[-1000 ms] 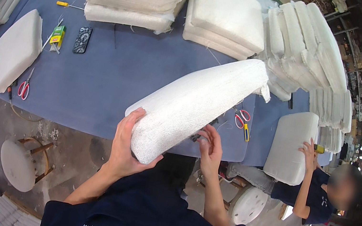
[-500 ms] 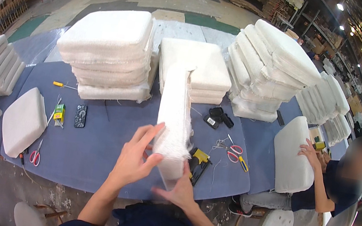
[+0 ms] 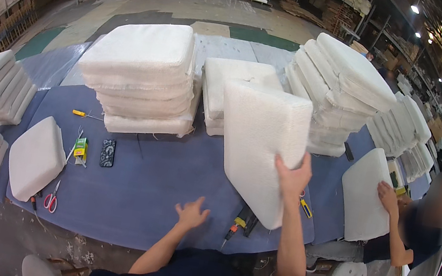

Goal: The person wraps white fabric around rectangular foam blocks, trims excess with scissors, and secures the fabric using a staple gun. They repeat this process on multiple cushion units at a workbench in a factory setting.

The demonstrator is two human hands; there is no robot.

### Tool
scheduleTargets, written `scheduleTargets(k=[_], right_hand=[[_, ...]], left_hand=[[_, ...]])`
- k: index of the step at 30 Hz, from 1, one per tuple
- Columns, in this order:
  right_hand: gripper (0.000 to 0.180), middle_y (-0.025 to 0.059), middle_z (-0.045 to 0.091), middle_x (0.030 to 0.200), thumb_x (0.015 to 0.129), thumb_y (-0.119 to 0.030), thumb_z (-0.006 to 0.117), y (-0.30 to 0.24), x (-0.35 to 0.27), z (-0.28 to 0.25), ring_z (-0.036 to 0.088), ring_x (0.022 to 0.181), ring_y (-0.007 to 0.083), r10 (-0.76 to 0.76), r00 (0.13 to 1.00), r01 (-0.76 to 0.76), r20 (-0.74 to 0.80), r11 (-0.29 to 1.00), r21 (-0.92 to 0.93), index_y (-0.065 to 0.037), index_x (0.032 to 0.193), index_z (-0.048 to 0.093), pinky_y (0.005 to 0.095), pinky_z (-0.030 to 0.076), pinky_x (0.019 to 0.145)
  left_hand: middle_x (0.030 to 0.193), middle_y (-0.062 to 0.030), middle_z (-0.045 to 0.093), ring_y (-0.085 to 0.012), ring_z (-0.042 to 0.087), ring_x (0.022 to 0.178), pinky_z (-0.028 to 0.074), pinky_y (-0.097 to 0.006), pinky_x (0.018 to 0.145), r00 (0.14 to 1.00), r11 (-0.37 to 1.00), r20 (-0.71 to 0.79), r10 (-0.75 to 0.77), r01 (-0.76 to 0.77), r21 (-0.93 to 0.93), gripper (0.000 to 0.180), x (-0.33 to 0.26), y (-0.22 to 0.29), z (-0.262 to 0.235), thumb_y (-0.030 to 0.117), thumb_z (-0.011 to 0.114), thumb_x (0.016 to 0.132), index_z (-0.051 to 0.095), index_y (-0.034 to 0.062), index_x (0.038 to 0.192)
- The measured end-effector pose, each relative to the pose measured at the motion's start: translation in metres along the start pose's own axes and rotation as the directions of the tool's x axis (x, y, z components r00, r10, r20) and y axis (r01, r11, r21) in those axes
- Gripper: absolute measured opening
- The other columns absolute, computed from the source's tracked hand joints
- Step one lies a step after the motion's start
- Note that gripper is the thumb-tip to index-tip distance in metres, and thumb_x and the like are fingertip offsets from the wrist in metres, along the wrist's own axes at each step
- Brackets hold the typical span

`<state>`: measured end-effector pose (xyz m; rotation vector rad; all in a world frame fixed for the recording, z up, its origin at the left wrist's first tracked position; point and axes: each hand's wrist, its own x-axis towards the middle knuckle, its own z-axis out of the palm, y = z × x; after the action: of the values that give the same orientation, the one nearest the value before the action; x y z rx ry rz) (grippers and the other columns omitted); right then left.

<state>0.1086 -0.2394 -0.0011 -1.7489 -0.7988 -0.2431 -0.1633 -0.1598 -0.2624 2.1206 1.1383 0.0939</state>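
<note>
A white fabric-covered seat cushion (image 3: 258, 144) stands tilted in front of me, its broad face showing. My right hand (image 3: 292, 177) grips its right edge, thumb on the near face and fingers behind, where they are hidden. My left hand (image 3: 191, 214) is off the cushion, low over the blue table (image 3: 151, 197), with its fingers apart and nothing in them. Below the cushion, between my hands, lies a black and yellow staple gun (image 3: 242, 220), partly covered. A screwdriver-like tool with an orange handle (image 3: 231, 231) sits beside it.
Stacks of white cushions rise at the back left (image 3: 136, 82), middle (image 3: 214, 89) and right (image 3: 342, 88). On the left are a phone (image 3: 107, 153), a green-yellow box (image 3: 81, 150), scissors (image 3: 50, 201) and a lone cushion (image 3: 38, 159). A co-worker (image 3: 425, 221) handles another cushion (image 3: 368, 193) at right.
The cushion has turned from edge-on to broad face and shifted right. My left hand has let go of it and dropped lower; my right hand has moved up its right edge.
</note>
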Motion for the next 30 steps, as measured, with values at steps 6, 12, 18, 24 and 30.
scheduleTargets(k=[6, 12, 18, 24, 30], right_hand=[[0.050, 0.0103, 0.075, 0.120, 0.085, -0.004, 0.085, -0.073, 0.043, -0.092, 0.071, 0.103, 0.0202, 0.058, 0.980, 0.006, -0.190, 0.948, 0.319, 0.003, 0.132, 0.069, 0.0350, 0.057, 0.095], [0.054, 0.0144, 0.073, 0.121, 0.089, -0.012, 0.088, -0.129, 0.102, -0.113, 0.072, 0.100, 0.0226, -0.323, 0.683, 0.598, -0.655, 0.762, 0.248, 0.003, 0.134, 0.062, 0.0365, 0.058, 0.099], [0.078, 0.0152, 0.061, 0.139, 0.083, -0.021, 0.098, -0.191, 0.259, 0.003, 0.065, 0.126, 0.0245, -0.637, 0.572, 0.749, -0.517, 0.663, 0.013, -0.003, 0.142, 0.051, 0.0382, 0.060, 0.104], [0.093, 0.0137, 0.060, 0.153, 0.065, -0.007, 0.089, -0.076, 0.309, 0.174, 0.055, 0.140, 0.0384, -0.841, 0.489, 0.776, -0.233, 0.541, -0.323, -0.012, 0.151, 0.054, 0.0546, 0.038, 0.117], [0.060, 0.0145, 0.056, 0.158, 0.087, -0.006, 0.069, 0.236, 0.203, 0.265, 0.048, 0.149, 0.0386, -0.608, 0.597, 0.801, 0.524, 0.421, -0.425, -0.016, 0.145, 0.059, 0.0590, 0.038, 0.118]], left_hand=[[0.171, -0.0236, 0.036, -0.0447, 0.022, 0.162, 0.018, -0.072, 0.121, 0.801, 0.905, -0.490, -0.343, 0.421, 0.055, 0.076, -0.062, -0.162, 0.015, 0.037, 0.071, 0.092, 0.049, 0.0145, 0.162], [0.168, -0.0214, 0.040, -0.0445, 0.029, 0.158, 0.022, -0.066, 0.122, 0.848, 0.956, -0.521, -0.094, 0.223, 0.190, 0.071, -0.094, -0.203, 0.013, 0.025, 0.071, 0.090, 0.053, 0.0123, 0.157], [0.163, -0.0209, 0.044, -0.0440, 0.033, 0.154, 0.023, -0.066, 0.121, 0.748, 0.926, -0.645, -0.155, 0.337, 0.168, 0.061, -0.070, -0.182, 0.014, 0.021, 0.070, 0.089, 0.058, 0.0104, 0.147], [0.161, -0.0209, 0.045, -0.0446, 0.034, 0.152, 0.024, -0.067, 0.120, 0.729, 0.909, -0.657, -0.190, 0.383, 0.163, 0.058, -0.061, -0.184, 0.015, 0.022, 0.071, 0.088, 0.059, 0.0112, 0.143], [0.156, -0.0214, 0.046, -0.0445, 0.034, 0.150, 0.024, -0.066, 0.118, 0.777, 0.943, -0.596, -0.202, 0.320, 0.098, 0.057, -0.040, -0.166, 0.021, 0.021, 0.071, 0.082, 0.062, 0.0121, 0.138]])
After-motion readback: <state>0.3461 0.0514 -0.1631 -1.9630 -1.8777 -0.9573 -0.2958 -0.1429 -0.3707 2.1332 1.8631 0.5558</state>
